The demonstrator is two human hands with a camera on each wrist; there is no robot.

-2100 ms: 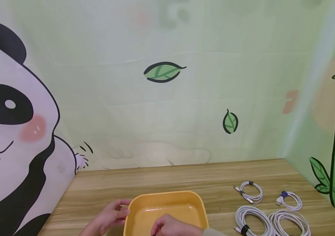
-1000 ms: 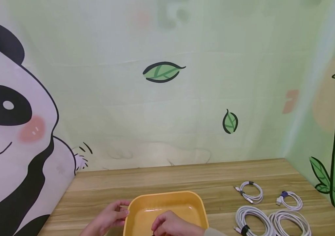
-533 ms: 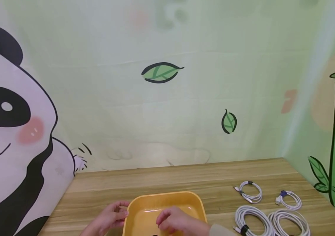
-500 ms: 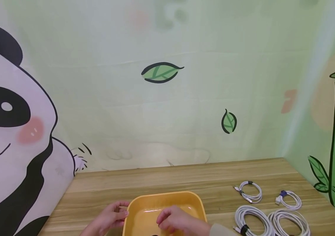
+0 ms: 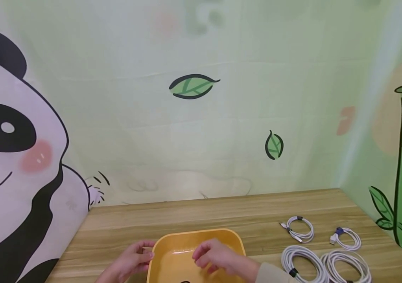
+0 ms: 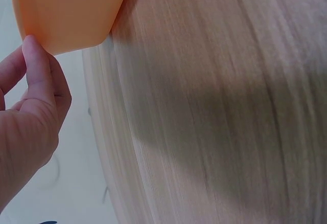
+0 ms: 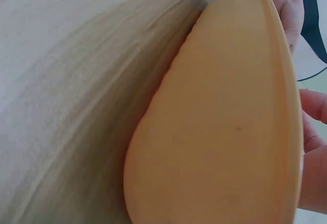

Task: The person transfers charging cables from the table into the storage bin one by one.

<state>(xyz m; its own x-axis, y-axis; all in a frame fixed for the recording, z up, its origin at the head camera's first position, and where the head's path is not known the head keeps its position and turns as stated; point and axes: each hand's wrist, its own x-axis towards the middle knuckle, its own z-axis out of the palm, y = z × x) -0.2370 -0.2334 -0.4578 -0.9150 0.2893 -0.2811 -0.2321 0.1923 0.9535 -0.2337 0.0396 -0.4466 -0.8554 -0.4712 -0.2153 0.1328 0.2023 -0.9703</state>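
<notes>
- The yellow tray [image 5: 172, 267] is set on the wooden table [image 5: 126, 228], near and centre; its near side is cut off by the frame.
- Its left rim is pinched between the thumb and fingers of the left hand [image 5: 130, 260].
- The right hand [image 5: 218, 257] is held over the tray's right half, fingers loosely bent and a little apart; nothing is seen in its grasp.
- Inside the tray, at the near frame edge, only a sliver of a dark curved thing [image 5: 185, 282] is shown; what it is cannot be told.
- The step is judged to be a withdrawal from that thing: the left pinch is best kept light but firm so that the tray is not dragged, and the right fingers are best raised above the rim before being swung sideways.
- Compared with 0.5 s ago, the right hand is placed farther right and farther from the near edge, with more space left between it and the dark curved thing.
- The left hand's hold and the 4 white cable coils [image 5: 312, 259], at the right, are seen unchanged.
</notes>
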